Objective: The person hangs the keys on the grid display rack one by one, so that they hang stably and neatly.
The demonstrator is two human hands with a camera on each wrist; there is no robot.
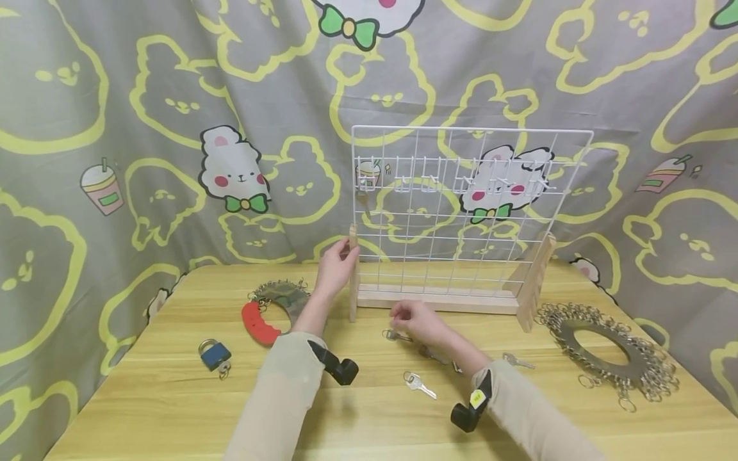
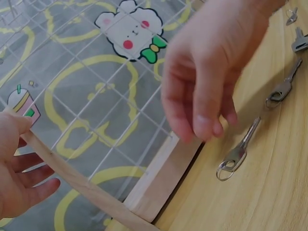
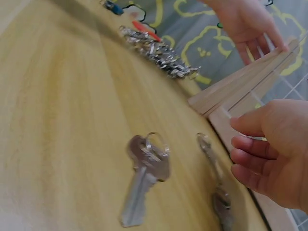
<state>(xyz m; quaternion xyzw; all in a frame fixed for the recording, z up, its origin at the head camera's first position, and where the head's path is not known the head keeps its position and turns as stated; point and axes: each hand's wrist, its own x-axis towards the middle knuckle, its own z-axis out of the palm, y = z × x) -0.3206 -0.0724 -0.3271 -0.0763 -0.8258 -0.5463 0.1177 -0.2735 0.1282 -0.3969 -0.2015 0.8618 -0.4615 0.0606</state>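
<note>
My left hand (image 1: 334, 267) holds the left wooden upright (image 2: 72, 175) of a white wire grid rack (image 1: 473, 130), its thumb on the near side and fingers behind. In front of the rack's wooden base bar (image 1: 438, 301), my right hand (image 1: 423, 323) hovers low with loosely bent fingers and nothing between them. Close under it lies a key (image 2: 236, 154) on a small ring, with another key (image 2: 281, 89) beside it. Nearer me is a silver key (image 1: 419, 384), large in the right wrist view. A further key (image 1: 519, 361) lies right of my wrist.
Hooks (image 1: 429, 182) line the grid, and a small key-like piece (image 1: 362, 200) hangs at its left end. A metal ring plate (image 1: 636, 360) with many small rings lies right. Leftward are a similar plate with a red section (image 1: 259, 325) and a blue padlock (image 1: 215, 356).
</note>
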